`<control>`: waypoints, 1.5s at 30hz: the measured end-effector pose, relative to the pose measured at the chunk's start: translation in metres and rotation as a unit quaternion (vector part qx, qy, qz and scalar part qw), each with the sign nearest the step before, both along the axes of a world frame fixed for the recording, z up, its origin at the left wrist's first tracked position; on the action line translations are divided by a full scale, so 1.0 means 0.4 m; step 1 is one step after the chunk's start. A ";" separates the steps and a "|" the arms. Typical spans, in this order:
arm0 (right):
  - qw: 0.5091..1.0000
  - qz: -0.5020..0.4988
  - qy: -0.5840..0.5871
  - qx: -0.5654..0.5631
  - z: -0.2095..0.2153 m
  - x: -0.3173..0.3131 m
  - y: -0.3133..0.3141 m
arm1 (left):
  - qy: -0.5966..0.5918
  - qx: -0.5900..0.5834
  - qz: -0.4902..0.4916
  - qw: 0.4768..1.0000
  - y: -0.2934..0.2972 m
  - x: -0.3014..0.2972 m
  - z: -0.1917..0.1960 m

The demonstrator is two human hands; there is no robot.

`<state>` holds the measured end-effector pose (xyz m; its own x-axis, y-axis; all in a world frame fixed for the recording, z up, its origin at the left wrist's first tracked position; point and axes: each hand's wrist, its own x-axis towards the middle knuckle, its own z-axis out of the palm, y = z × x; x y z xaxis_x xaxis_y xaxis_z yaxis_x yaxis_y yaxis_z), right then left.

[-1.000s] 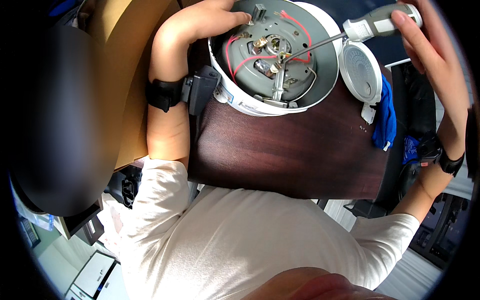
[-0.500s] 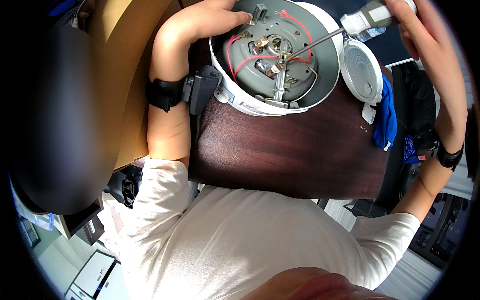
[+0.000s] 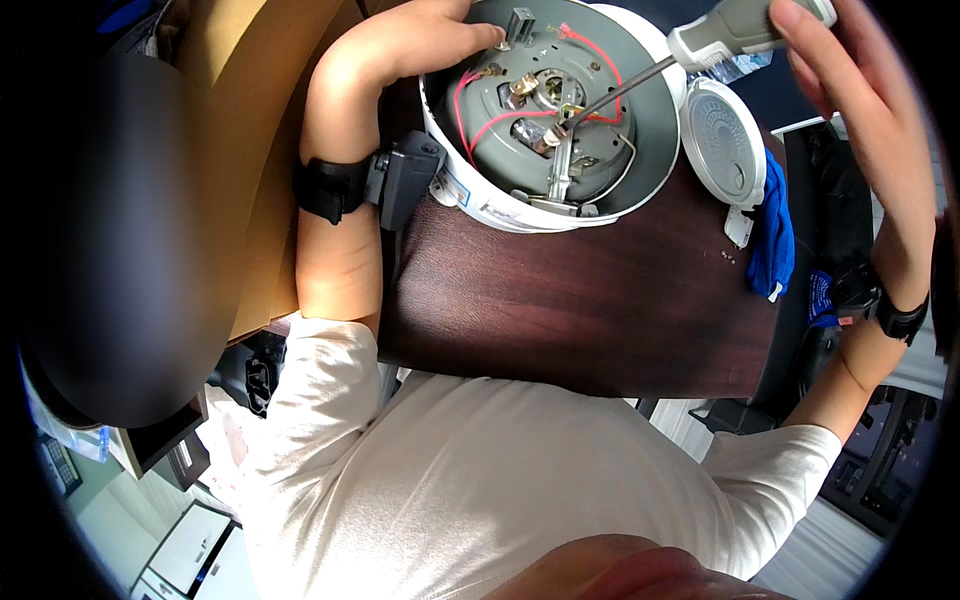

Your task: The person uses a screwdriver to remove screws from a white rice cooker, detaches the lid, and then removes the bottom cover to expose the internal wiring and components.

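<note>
An opened white appliance body, looking like a rice cooker's, sits at the table's far edge with its grey metal inside exposed. Inside run red wires, next to a metal bracket. My left hand lies over its left rim, thumb pressed on the inside by a small metal tab; its other fingers run out of the picture. In my right hand is a screwdriver with a grey and white handle. Its shaft slants down left, its tip at the fittings beside the bracket.
Right of the body lies a round white perforated cover, near a blue cloth and some tiny loose pieces. A cardboard box stands close along my left arm. The dark wooden table spans the middle.
The screwdriver's handle has turned and shifted slightly left, and my right fingers have moved along with it. Its tip stays at about the same spot. My left hand has not moved.
</note>
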<state>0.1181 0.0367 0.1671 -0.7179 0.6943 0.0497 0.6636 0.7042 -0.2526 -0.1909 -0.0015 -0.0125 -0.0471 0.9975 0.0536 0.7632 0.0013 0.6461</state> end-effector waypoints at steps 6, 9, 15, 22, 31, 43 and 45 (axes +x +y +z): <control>0.998 -0.003 0.056 0.011 0.002 0.022 -0.002 | -0.011 -0.002 -0.001 1.000 0.004 0.002 -0.002; 0.996 0.010 0.083 0.012 -0.013 0.032 -0.015 | -0.027 -0.013 -0.021 0.999 0.004 -0.003 0.004; 0.992 0.020 0.124 0.007 -0.043 0.039 -0.038 | -0.009 0.003 -0.007 1.000 0.004 -0.003 -0.003; 0.989 0.023 0.145 0.005 -0.056 0.039 -0.040 | -0.019 -0.002 -0.018 1.000 0.005 -0.002 0.002; 0.989 0.018 0.144 0.027 -0.058 0.033 -0.035 | -0.037 -0.014 -0.045 0.998 0.003 -0.003 0.014; 0.981 0.019 0.188 -0.032 -0.068 0.029 -0.063 | -0.036 0.015 -0.021 0.999 -0.051 0.031 0.055; 0.980 0.024 0.193 -0.035 -0.071 0.032 -0.067 | -0.036 0.015 -0.021 0.999 -0.050 0.036 0.040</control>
